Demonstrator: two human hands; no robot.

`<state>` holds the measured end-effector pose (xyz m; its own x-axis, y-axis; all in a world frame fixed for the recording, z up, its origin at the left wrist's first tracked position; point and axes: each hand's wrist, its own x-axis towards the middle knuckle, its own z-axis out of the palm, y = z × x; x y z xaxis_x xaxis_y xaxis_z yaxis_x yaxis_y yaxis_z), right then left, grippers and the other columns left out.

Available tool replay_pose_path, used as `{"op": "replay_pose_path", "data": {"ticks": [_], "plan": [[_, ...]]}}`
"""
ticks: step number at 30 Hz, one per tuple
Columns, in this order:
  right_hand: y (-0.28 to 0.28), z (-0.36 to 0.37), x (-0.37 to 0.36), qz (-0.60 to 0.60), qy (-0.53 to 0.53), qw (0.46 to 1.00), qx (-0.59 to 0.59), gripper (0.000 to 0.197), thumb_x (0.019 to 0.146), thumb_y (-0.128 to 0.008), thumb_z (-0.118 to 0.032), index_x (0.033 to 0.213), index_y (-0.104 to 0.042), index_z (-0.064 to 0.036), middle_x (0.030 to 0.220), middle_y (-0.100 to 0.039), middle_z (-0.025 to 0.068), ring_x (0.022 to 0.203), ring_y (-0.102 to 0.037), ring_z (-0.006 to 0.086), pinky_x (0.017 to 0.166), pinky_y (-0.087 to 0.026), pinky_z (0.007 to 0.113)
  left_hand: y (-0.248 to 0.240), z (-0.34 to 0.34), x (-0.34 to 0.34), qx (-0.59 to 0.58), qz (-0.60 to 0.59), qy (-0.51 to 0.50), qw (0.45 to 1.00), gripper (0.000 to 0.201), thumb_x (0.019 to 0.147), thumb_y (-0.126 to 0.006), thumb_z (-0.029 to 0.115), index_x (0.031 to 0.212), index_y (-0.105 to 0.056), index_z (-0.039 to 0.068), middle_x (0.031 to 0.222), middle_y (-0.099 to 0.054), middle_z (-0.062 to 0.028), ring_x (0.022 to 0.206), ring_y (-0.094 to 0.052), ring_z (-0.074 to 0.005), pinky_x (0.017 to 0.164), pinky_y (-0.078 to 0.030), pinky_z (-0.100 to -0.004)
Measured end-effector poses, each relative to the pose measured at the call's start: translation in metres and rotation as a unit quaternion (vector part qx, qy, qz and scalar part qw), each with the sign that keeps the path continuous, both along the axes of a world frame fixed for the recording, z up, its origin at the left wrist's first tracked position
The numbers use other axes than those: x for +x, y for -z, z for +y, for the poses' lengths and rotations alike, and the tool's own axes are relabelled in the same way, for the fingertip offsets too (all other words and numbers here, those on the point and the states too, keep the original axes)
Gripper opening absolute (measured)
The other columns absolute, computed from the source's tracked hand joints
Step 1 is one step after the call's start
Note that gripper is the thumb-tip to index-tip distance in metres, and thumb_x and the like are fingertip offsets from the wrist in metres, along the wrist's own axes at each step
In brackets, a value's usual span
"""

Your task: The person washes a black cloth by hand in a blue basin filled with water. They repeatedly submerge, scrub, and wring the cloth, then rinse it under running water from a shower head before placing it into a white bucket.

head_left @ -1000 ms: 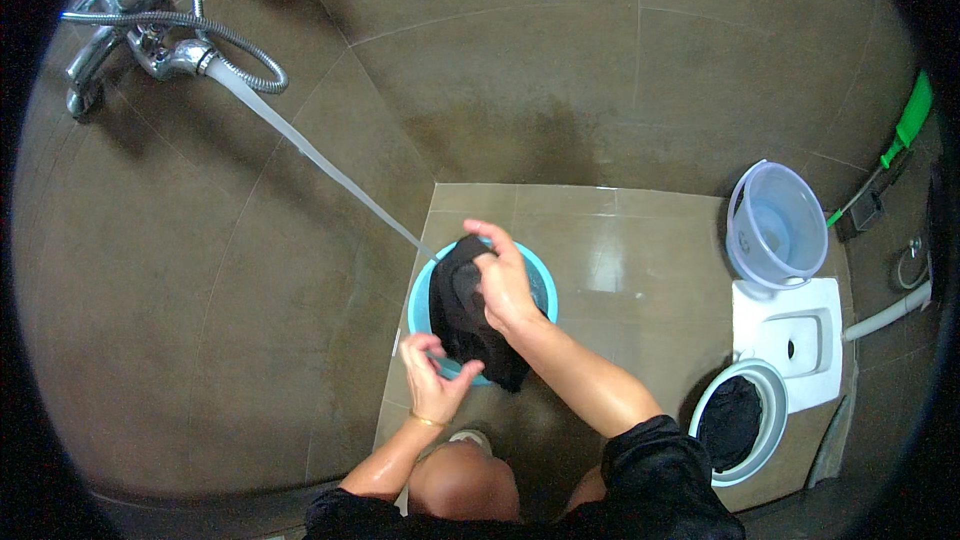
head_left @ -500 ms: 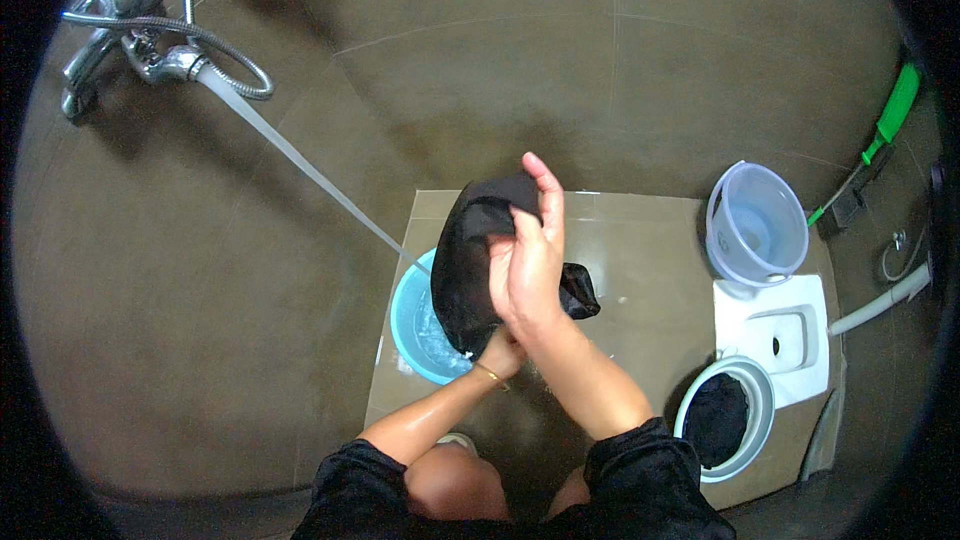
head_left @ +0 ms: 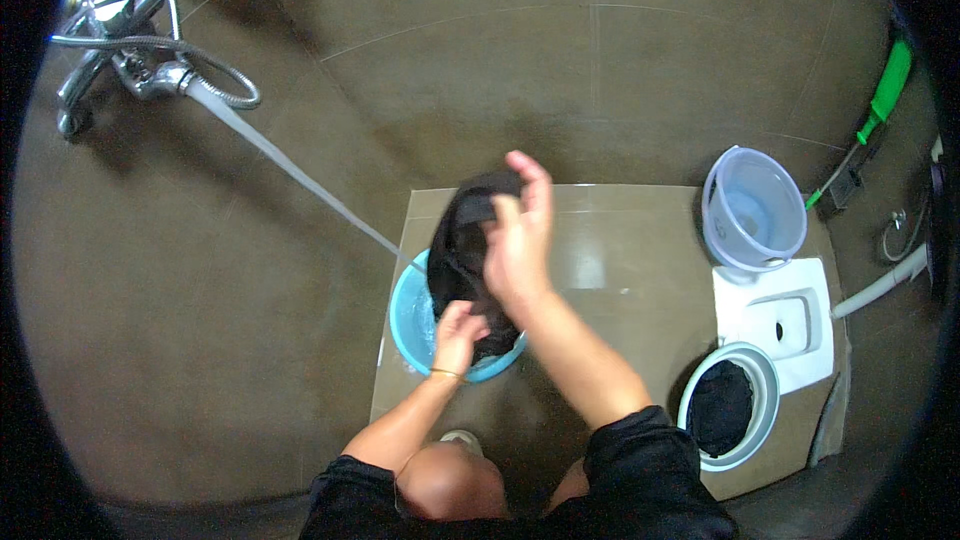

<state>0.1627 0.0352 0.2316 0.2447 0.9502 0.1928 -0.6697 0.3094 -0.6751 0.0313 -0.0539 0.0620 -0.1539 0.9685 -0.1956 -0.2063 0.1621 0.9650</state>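
A wet-looking black cloth (head_left: 463, 240) hangs in front of me, its lower end down in a light blue basin (head_left: 405, 348) with water in it. My right hand (head_left: 519, 252) holds up the cloth's top part from the right side, with some fingers reaching upward and slightly blurred. Lower down, my left hand (head_left: 456, 338) has its fingers curled against the cloth's lower part, over the basin. From the wall tap (head_left: 150, 80) a stream of water (head_left: 290, 165) runs slantwise into the basin. Folds of the cloth hide part of both grips.
At the right stands a pale lilac bucket (head_left: 755, 210), behind a white squat toilet (head_left: 810, 365). A pale blue tub (head_left: 770, 410) holding black cloth sits nearer me. A green-handled brush (head_left: 888, 85) and a white pipe (head_left: 880, 290) are along the right wall.
My left hand has moved up and left from beneath my right wrist. The cloth's loose end, which stuck out right of my right forearm, now hangs into the basin.
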Motion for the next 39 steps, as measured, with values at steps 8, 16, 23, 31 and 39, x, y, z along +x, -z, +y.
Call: {"op": "replay_pose_path", "data": {"ticks": [8,16,23,31,39], "plan": [[0.007,0.025,0.086,-0.341,0.015,0.94,0.024,0.019,0.076,-0.048,0.001,0.089,-0.061,-0.0037,0.082,-0.057,-0.0009,0.073,-0.05,0.0072,0.066,-0.04,0.02,-0.184,-0.016,-0.088,0.104,-0.034,-0.16,0.981,0.006,0.087,-0.051,0.015,0.092,-0.053,0.012,0.077,-0.05,0.0069,0.065,-0.045,-0.0031,0.053,-0.035,-0.0141],[-0.006,0.005,0.057,-0.45,-0.107,0.887,0.018,0.021,0.073,-0.056,-0.001,0.093,-0.06,-0.0045,0.07,-0.052,-0.0016,0.064,-0.048,0.0068,0.058,-0.04,0.021,-0.147,-0.023,-0.088,0.065,0.088,0.039,0.993,0.036,0.077,-0.073,0.014,0.101,-0.046,0.006,0.092,-0.058,-0.0002,0.084,-0.055,-0.0067,0.074,-0.045,-0.0212],[-0.01,-0.022,0.02,-0.477,-0.143,0.867,0.006,0.021,0.071,-0.059,-0.003,0.092,-0.059,-0.0031,0.069,-0.059,0.0074,0.062,-0.055,0.0129,0.059,-0.045,0.028,-0.048,-0.026,-0.092,0.028,0.258,-0.014,0.966,0.05,0.071,-0.078,0.023,0.102,-0.044,0.005,0.088,-0.05,-0.0018,0.075,-0.047,-0.0096,0.068,-0.043,-0.0236],[-0.007,-0.025,0.011,-0.467,-0.134,0.874,0.018,0.02,0.072,-0.059,-0.003,0.092,-0.058,-0.003,0.071,-0.06,0.0072,0.064,-0.055,0.0127,0.06,-0.045,0.028,-0.043,-0.035,-0.088,-0.188,0.209,-0.012,0.96,0.065,0.064,-0.082,0.031,0.105,-0.037,0.007,0.083,-0.044,-0.002,0.068,-0.051,-0.0121,0.046,-0.046,-0.0273],[0.012,0.002,0.044,-0.499,-0.022,0.866,0.039,0.028,0.07,-0.054,0.004,0.095,-0.06,-0.0041,0.079,-0.063,0.0146,0.074,-0.063,0.0229,0.069,-0.048,0.032,-0.064,-0.044,-0.157,0.029,0.647,0.026,0.762,0.046,0.064,-0.064,0.005,0.107,-0.046,0.007,0.096,-0.055,-0.0141,0.079,-0.06,-0.0331,0.066,-0.05,-0.0393]]}}
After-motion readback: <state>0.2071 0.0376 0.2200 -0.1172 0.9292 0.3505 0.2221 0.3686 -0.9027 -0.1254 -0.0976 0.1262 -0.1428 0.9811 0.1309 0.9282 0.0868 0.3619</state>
